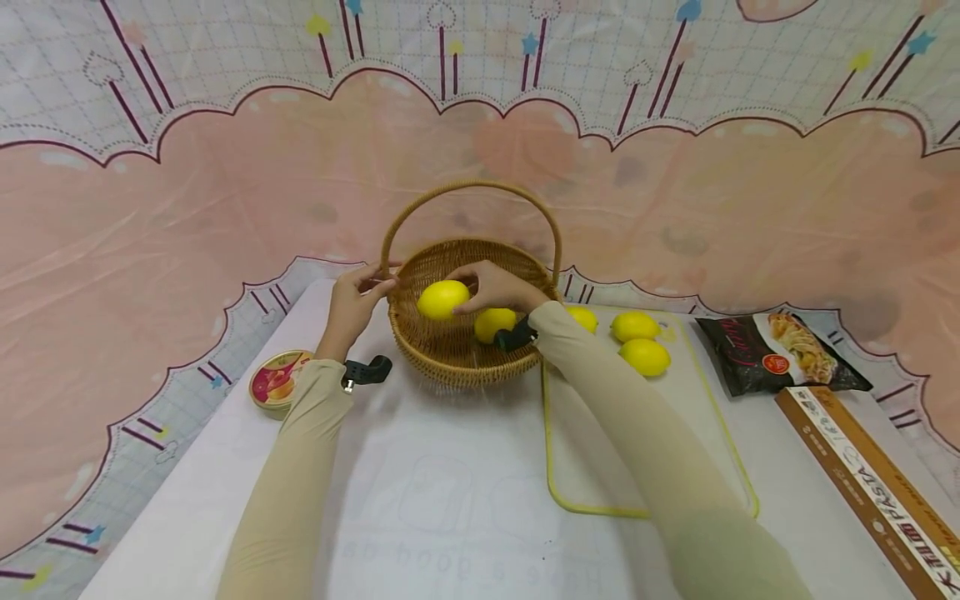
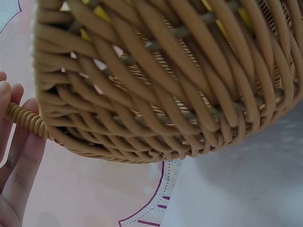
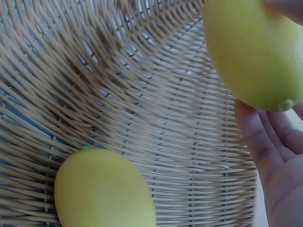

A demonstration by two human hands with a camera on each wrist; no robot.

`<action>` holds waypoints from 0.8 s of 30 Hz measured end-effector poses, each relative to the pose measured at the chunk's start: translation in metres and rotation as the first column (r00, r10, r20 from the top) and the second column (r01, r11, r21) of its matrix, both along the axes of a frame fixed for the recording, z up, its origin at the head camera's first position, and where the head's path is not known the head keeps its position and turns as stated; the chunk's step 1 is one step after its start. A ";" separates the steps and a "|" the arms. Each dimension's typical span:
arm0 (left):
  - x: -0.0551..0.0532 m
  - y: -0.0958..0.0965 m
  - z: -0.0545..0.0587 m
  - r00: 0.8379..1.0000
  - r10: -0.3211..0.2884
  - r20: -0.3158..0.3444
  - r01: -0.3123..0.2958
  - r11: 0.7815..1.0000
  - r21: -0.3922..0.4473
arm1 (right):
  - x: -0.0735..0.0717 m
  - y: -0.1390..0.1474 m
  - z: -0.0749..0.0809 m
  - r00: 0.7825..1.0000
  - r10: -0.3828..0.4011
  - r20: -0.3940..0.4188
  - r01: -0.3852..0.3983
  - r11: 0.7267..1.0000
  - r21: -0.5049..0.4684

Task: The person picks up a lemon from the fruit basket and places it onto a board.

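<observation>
My left hand point(image 1: 351, 310) holds the base of the handle point(image 1: 471, 184) at the left side of a wicker basket point(image 1: 465, 377). In the left wrist view, its fingers point(image 2: 21, 175) wrap the coiled handle point(image 2: 31, 120) beside the woven wall point(image 2: 189, 104). My right hand point(image 1: 498, 287) grips a yellow lemon point(image 1: 442, 299) over the basket's inside. Seen from the right wrist, that lemon point(image 3: 255, 52) sits between thumb and fingers, greenish at its tip. A second lemon point(image 3: 104, 189) lies lower in the basket, partly behind my right wrist in the head view.
Right of the basket lies a yellow-edged cutting board point(image 1: 600, 475) bearing two whole lemons point(image 1: 635, 326) and another lemon point(image 1: 583, 318) partly hidden by my sleeve. Farther right are a black food packet point(image 1: 780, 354) and a long pasta box point(image 1: 870, 483). A round tin point(image 1: 273, 383) stands at left.
</observation>
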State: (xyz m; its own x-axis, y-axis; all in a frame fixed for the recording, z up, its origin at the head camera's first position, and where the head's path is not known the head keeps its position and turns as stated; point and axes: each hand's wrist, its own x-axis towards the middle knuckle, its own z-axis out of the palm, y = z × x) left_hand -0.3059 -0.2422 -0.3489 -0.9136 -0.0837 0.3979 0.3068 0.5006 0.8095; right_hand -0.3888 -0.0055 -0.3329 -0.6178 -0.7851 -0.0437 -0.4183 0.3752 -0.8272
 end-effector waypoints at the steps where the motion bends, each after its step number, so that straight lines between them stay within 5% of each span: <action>1: 0.000 0.000 0.000 1.000 0.001 0.001 -0.001 1.000 0.001 | 0.001 0.001 0.002 1.000 -0.001 -0.002 0.001 1.000 -0.012; 10: 0.000 0.000 0.000 1.000 0.009 0.017 -0.009 1.000 0.006 | 0.018 0.020 0.019 0.991 0.021 -0.131 -0.023 1.000 -0.007; 24: -0.003 0.001 -0.003 1.000 0.024 -0.002 -0.024 1.000 0.013 | 0.054 0.067 0.036 0.975 -0.002 -0.220 -0.014 0.998 -0.069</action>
State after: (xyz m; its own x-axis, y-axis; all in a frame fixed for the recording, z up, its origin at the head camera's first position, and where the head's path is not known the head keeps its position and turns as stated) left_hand -0.3090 -0.2408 -0.3523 -0.9103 -0.1109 0.3988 0.2966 0.4972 0.8154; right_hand -0.3348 0.0615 -0.2969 -0.6012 -0.7853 0.1478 -0.5952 0.3166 -0.7386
